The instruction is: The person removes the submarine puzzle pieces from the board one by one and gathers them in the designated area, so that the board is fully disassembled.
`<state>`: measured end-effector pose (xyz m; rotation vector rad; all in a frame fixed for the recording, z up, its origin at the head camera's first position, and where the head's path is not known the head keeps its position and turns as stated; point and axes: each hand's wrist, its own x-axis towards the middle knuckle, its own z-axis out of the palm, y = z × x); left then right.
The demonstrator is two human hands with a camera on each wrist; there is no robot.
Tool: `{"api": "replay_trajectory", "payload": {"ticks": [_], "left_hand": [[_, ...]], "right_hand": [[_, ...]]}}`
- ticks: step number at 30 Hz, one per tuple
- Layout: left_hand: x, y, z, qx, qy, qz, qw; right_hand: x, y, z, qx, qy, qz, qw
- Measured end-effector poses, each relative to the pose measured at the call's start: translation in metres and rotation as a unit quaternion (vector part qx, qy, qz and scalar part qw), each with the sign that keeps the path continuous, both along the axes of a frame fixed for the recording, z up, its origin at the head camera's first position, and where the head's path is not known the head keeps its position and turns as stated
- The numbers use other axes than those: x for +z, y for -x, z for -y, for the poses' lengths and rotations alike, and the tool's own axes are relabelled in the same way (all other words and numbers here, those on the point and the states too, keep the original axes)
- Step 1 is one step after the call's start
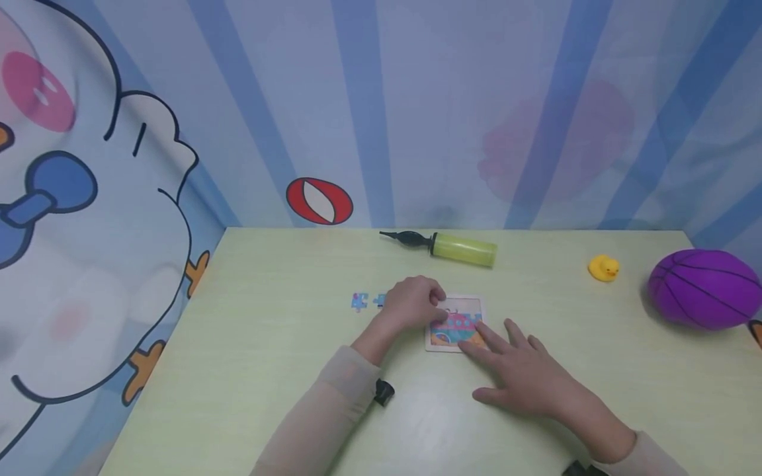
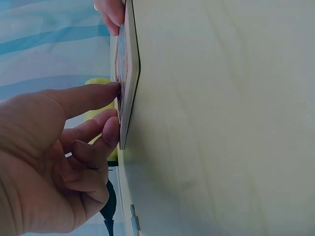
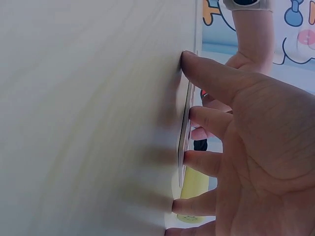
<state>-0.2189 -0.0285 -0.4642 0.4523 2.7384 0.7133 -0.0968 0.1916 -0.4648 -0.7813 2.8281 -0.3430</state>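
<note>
A small square jigsaw puzzle [image 1: 455, 337] lies flat in a pale-rimmed tray on the table, its lower part filled with pink, teal and orange pieces. Bent over the tray's upper left is my left hand [image 1: 413, 304]. In the left wrist view its thumb [image 2: 106, 96] and fingertips touch the puzzle side, a little apart; whether a piece is between them is hidden. My right hand [image 1: 526, 373] has spread fingers, two tips resting on the tray's right side, and its thumb [image 3: 202, 69] on the table. Left of the tray lie loose puzzle pieces [image 1: 360, 301], one partly behind my left hand.
Behind the tray lies a yellow-green hand pump [image 1: 464, 250] with a black nozzle. A yellow rubber duck [image 1: 604, 268] and a purple ball [image 1: 705, 289] sit at the right. A printed cloth backdrop [image 1: 428, 119] stands along the back of the pale table [image 1: 268, 317].
</note>
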Motion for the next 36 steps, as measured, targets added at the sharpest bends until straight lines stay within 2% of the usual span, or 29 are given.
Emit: {"api": "replay_trajectory", "payload": {"ticks": [14,25,36], "left_hand": [[0.002,0.000,0.001,-0.005,0.005,-0.002,1.0000],[0.001,0.001,0.006,-0.009,-0.012,-0.010,0.9998],[0.002,0.000,0.012,0.000,-0.039,-0.016,0.9991]], "right_hand": [[0.002,0.001,0.000,0.003,-0.002,-0.001,1.0000],[0.004,0.001,0.001,0.001,-0.003,0.006,1.0000],[0.002,0.000,0.001,-0.001,-0.001,0.007,1.0000]]}}
